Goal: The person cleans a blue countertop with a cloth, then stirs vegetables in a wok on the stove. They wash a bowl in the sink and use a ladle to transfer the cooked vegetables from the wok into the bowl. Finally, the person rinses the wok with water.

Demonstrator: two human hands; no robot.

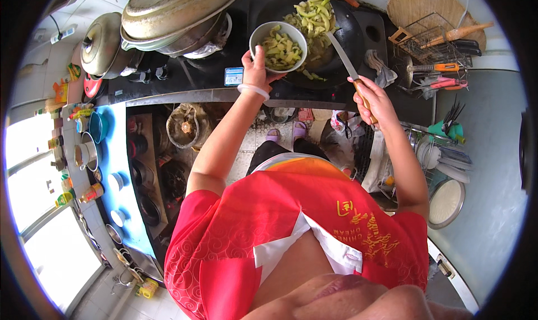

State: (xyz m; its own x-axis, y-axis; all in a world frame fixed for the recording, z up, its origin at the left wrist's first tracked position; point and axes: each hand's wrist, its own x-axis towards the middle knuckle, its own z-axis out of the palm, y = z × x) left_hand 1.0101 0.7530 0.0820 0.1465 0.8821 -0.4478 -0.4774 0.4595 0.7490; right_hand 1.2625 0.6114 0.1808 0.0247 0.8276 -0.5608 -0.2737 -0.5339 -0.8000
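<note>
My left hand [257, 72] grips a pale round bowl [260, 34] partly filled with cut green vegetable pieces [281, 48]. The bowl is tipped towards me, above the near left part of a dark wok [349, 36]. In my right hand [376, 103] is the wooden handle of a metal cooking utensil, probably a wok spatula [344, 55]. Its shaft slants to the far left into the wok. A heap of pale green strips [315, 15] covers its working end, so its shape is hidden. More pieces and some liquid lie in the wok.
Large lidded pots [176, 13] crowd the left of the black cooktop [201, 74]. A cloth [379, 69] lies right of the wok, beside a wire utensil rack [437, 46]. A small blue-screened device [233, 76] sits near the front edge. A blue-topped counter [119, 151] is at left.
</note>
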